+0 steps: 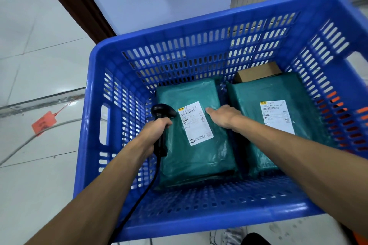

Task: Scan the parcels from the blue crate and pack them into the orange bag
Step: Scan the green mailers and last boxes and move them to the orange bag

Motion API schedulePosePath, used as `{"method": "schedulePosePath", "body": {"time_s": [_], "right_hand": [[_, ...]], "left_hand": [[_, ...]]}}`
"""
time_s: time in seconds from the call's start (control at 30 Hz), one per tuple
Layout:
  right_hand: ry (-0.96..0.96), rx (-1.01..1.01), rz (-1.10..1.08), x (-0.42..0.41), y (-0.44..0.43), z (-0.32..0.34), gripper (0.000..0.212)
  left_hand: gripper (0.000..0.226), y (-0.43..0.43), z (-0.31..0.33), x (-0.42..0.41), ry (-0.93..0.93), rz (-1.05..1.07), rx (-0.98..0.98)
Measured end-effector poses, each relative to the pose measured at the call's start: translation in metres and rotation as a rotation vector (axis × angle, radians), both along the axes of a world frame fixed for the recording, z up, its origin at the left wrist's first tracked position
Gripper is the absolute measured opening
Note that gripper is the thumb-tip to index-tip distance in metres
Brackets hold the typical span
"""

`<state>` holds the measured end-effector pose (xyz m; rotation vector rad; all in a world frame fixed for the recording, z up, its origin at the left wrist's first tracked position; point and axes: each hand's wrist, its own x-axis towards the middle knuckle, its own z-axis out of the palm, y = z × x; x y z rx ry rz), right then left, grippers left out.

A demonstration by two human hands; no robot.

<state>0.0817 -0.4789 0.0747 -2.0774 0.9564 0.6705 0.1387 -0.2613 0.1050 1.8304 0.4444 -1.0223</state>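
Note:
Two green plastic-wrapped parcels lie side by side in the blue crate [95, 89], each with a white shipping label. My left hand [157, 127] grips a black handheld scanner [162, 112] with its head beside the label [196, 123] of the left parcel [195, 155]. My right hand [224, 115] rests flat on the top right of that parcel, fingers toward the label, holding nothing. The right parcel [254, 105] lies under my right forearm. Orange material [360, 113] shows through the crate's right wall.
A brown cardboard box [256, 72] sits in the crate's far right corner behind the right parcel. The scanner's black cable [143, 191] runs down over the crate's near wall. An orange tag [43, 123] and a grey cable [29, 137] lie on the tiled floor at left.

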Motion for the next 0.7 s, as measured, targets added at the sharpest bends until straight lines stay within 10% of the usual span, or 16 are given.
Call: {"method": "schedulePosePath", "body": {"time_s": [0.27,0.53,0.7], "right_hand": [[-0.148,-0.087,0.020,0.014,-0.008,0.024,0.081],[-0.325,0.278,-0.345,0.009,-0.026,0.036,0.065],[-0.294,0.359,-0.502,-0.005,-0.038,0.054,0.112]], "left_hand": [[0.022,-0.003,0.006,0.003,0.012,0.024,-0.004],[0.014,-0.013,0.018,-0.003,-0.023,0.038,-0.006],[0.012,-0.018,0.033,-0.003,-0.054,0.061,-0.074]]}}
